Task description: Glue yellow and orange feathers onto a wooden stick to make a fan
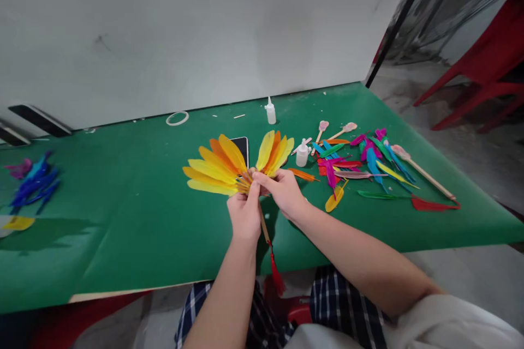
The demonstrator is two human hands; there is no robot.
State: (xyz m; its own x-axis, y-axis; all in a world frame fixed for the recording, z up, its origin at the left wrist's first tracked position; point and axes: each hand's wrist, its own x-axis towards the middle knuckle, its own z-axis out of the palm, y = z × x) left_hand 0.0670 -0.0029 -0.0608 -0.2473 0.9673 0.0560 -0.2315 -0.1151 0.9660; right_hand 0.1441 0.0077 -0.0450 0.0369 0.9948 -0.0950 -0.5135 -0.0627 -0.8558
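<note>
Between my two hands is a feather fan of yellow and orange feathers, spread in a left and a right group. Its wooden handle points down toward me, with a red tassel hanging past the table edge. My left hand is closed around the base, thumb up. My right hand pinches near the centre, where the feather quills meet; its fingertips hide whatever is right there. A dark-screened phone lies partly behind the feathers.
White glue bottles stand beyond my hands. Loose coloured feathers and wooden sticks with pinkish heads lie to the right. A white ring rests near the wall. Blue feathers are at far left. A red chair stands beyond the table.
</note>
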